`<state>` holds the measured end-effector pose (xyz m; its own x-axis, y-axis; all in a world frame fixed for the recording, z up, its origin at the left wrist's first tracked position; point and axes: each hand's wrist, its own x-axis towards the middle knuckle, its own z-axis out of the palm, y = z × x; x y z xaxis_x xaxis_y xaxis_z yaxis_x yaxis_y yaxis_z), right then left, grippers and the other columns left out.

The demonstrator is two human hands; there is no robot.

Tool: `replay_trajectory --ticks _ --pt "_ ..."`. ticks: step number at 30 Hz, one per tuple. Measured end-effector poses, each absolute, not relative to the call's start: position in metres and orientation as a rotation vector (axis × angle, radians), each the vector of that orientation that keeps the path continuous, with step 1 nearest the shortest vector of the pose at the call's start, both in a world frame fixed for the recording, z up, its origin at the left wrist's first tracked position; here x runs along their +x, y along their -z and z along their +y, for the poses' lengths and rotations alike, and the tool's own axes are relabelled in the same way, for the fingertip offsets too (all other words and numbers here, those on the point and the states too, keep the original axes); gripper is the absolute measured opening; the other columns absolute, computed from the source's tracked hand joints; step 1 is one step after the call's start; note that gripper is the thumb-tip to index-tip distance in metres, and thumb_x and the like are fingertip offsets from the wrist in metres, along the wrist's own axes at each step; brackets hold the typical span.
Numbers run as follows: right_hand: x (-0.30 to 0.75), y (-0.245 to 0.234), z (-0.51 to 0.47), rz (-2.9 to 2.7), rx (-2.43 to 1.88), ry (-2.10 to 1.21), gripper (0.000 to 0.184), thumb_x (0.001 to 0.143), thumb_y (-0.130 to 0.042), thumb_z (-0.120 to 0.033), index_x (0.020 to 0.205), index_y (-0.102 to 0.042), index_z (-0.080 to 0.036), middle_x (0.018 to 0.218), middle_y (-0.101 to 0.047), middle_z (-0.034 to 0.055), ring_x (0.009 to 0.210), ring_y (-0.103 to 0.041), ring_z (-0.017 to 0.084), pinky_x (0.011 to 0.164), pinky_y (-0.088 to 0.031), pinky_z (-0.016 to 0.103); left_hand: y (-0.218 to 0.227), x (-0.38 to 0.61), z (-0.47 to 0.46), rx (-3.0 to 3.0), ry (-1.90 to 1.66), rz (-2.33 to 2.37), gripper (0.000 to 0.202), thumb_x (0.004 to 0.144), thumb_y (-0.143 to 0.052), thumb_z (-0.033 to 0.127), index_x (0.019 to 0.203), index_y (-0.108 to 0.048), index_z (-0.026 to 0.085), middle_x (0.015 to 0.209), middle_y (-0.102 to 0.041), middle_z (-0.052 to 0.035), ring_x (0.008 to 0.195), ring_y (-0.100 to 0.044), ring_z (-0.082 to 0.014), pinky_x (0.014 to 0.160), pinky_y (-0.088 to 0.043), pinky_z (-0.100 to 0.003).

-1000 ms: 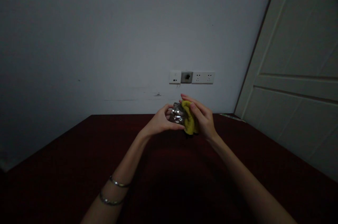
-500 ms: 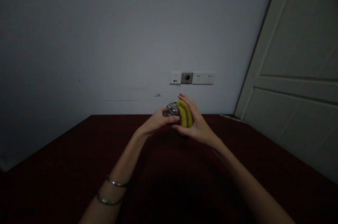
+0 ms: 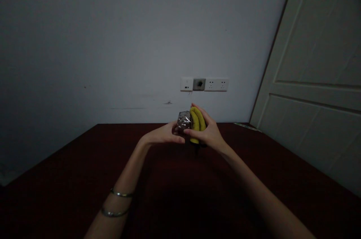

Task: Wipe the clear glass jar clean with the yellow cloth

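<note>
Just above the table, my right hand is closed round a small bunch of yellow bananas with dark lower ends. Its fingers lie behind them, and its thumb reaches across their front to the left. Against the bananas' left side sits a shiny, see-through, dark-tinted plastic piece; its exact kind is unclear. My left hand is beside the plastic, its thumb stretched out below and away from it. The left fingers are at the plastic's left and back, partly hidden, and seem to touch it.
A dark red table stretches up to a pale wall. Sockets and switch plates are set in the wall behind my hands. A pale panelled door stands at the right. A flat strip lies at the table's far right edge.
My left thumb has come off the plastic and moved down. The plastic now shows a flatter, shinier face. My right thumb has shifted up across the bananas' front, and the bananas stand more upright.
</note>
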<state>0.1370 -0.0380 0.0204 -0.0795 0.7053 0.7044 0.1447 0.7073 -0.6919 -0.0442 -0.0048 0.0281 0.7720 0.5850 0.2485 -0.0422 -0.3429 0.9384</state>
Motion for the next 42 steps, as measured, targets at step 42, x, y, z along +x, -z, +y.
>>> replay_trajectory --ticks 42 --pt "0.130 -0.013 -0.020 -1.527 -0.643 -0.413 0.040 0.088 -0.050 -0.044 0.124 -0.056 -0.028 0.139 -0.048 0.0047 0.131 -0.042 0.020 0.112 -0.027 0.047 -0.020 -0.024 -0.011 1.909 -1.248 0.507 0.079 0.048 -0.086 0.031 0.114 -0.046 0.017 0.117 -0.057 -0.0117 0.109 -0.056 -0.0267 0.096 -0.042 -0.042"
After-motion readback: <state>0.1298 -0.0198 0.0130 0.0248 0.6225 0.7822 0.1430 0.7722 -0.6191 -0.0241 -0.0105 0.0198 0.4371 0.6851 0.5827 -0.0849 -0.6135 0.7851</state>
